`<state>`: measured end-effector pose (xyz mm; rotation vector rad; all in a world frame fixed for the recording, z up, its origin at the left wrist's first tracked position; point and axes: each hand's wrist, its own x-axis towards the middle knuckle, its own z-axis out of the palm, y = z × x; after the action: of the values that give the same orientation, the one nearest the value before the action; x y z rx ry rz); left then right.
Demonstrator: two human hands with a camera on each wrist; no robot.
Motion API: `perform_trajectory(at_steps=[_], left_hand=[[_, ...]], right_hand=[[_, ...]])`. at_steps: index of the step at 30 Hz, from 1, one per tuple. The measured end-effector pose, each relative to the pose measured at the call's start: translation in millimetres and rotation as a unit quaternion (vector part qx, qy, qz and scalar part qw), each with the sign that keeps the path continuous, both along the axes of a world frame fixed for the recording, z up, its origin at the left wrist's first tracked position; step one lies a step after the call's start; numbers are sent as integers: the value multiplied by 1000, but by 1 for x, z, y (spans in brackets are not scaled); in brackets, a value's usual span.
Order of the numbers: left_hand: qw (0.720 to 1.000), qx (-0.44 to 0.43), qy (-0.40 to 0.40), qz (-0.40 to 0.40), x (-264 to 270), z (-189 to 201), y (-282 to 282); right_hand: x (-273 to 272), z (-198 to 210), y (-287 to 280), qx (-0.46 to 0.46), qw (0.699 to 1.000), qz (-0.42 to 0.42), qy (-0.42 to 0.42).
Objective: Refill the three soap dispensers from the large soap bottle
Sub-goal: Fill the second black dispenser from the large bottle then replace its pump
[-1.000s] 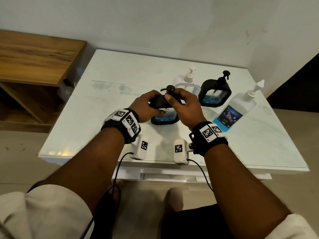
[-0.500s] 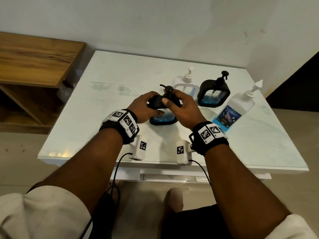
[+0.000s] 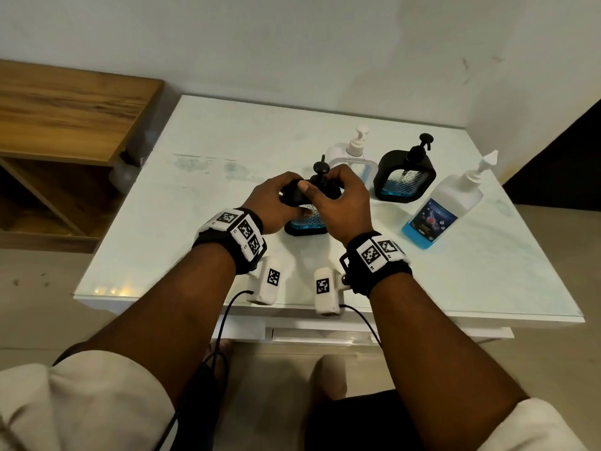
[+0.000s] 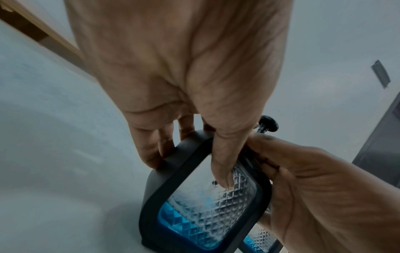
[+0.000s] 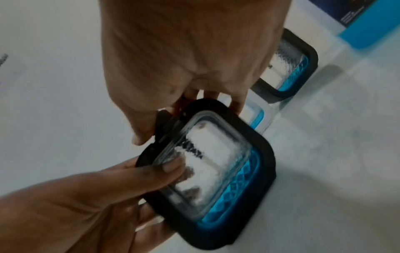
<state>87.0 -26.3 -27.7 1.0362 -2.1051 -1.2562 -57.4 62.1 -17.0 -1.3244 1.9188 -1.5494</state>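
— Black rubbery frame round ribbed clear glass: that's the near dispenser [image 3: 305, 219], standing on the tabletop [image 3: 201, 203] at the middle, with the other black dispenser [image 3: 405, 177] at 2 o'clock from it and the white one [image 3: 353, 157] at 1 o'clock.

— How will it handle?

— I'd judge it stiff, fairly heavy for its size, breakable, and slick where soapy. Hold the frame, not the glass.

— And your hands?

— My left hand [image 3: 271, 201] grips the shoulder, fingers [image 4: 151, 154] curled on the frame, thumb pressed to the glass. My right hand [image 3: 338, 206] is curled round the pump collar [image 5: 164, 125], probably to unscrew it. The big soap bottle [image 3: 445, 206] stands untouched at 3 o'clock.
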Motion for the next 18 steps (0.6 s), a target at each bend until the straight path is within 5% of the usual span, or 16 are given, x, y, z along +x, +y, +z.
perform_trajectory(at_steps=[6,18], left_hand=[[1000,12,0,-7,-1,1,-1],[1000,12,7,-6,0,0,-2]], right_hand=[[-19,3,5,70,991,106,41],[1,-1,4,-28,999,-23,-20]])
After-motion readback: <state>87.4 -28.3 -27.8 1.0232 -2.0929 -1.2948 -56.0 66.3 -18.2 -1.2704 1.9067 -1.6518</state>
